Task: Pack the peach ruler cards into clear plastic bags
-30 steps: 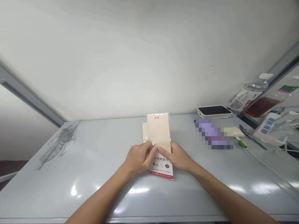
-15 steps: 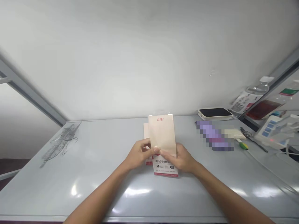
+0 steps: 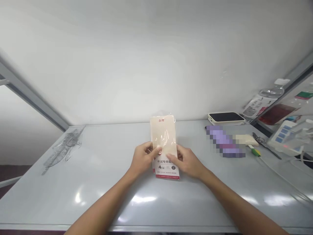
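Two flat packets lie stacked together in my hands, above the middle of the desk. The front packet point(image 3: 163, 133) is beige on top and white below, with red and black printed characters and a red strip along its bottom. Clear plastic film wraps it. Behind it, only a thin left edge of the other packet shows. My left hand point(image 3: 144, 159) grips the left side, thumb on the front face. My right hand point(image 3: 189, 161) pinches the right side, its thumb also on the front. The fingers behind the packets are hidden.
To the right lie a purple pouch-like item point(image 3: 223, 142), blurred out, a phone point(image 3: 226, 117) and a white cable point(image 3: 281, 176). A power strip point(image 3: 285, 137) and a bottle point(image 3: 262, 101) stand by the frame. A ship drawing point(image 3: 63, 148) marks the grey desk point(image 3: 102, 202) at left.
The front packet has shifted left and now covers nearly all of the rear one. My right hand has moved slightly left with it, and both thumbs have moved apart.
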`<state>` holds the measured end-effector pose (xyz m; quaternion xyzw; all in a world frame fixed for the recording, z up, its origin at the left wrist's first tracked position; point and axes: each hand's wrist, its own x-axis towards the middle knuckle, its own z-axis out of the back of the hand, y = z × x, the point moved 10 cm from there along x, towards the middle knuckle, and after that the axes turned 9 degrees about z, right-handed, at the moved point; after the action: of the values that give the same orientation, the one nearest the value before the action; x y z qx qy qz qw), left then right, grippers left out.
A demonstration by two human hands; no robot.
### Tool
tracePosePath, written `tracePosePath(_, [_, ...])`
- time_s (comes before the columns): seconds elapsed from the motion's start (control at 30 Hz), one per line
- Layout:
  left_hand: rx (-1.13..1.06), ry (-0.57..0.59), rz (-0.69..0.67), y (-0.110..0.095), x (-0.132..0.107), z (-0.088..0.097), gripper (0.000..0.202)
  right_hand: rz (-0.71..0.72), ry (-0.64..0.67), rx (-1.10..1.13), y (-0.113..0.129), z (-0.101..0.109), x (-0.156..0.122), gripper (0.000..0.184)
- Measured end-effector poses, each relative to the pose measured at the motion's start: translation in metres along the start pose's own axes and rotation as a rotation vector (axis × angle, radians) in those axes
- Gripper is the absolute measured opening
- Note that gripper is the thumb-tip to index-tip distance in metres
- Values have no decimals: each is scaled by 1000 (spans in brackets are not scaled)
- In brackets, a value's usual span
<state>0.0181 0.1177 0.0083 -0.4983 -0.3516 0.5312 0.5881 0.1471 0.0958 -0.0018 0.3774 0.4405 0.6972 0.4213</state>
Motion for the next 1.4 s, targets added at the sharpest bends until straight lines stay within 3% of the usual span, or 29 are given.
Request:
tracePosePath(0.07, [112,-130,-3,0,1,13,35,-48,5,-48,-6,2,1,37])
tracePosePath(0.17, [309,-300,33,5,6,33,55,-145,-21,-293,-16,15,1,48])
tracePosePath(0.23, [448,-351,53,9,10,40,50,-216,-60,-439,-21,28,0,57])
tracePosePath(0.3, [564,-341,80,14,14,42,40,-260,-81,-506,-24,37,-1,62])
tracePosePath(0.4, [684,-288,116,18,15,37,43,-249,-79,-516,-23,41,-1,60])
tracePosePath(0.63, [844,-200,139,21,11,20,41,-200,5,-513,-22,18,-1,36])
tracePosePath(0.77, [928,-100,104,25,13,9,32,-203,30,-538,-22,9,-1,31])
tracePosePath(0.9, [953,-56,22,20,13,3,28,-219,-10,-548,-20,13,-3,32])
tracePosePath(1.17, [712,-16,-133,2,3,-11,28,-203,-225,-294,-18,35,-2,46])
tracePosePath(1.3, [525,-1,-155,-1,-1,-15,28,-154,-76,118,-16,8,3,41])
tracePosePath(1.4, [493,-49,-163,0,-3,-13,25,-103,-8,208,-11,-8,3,32])
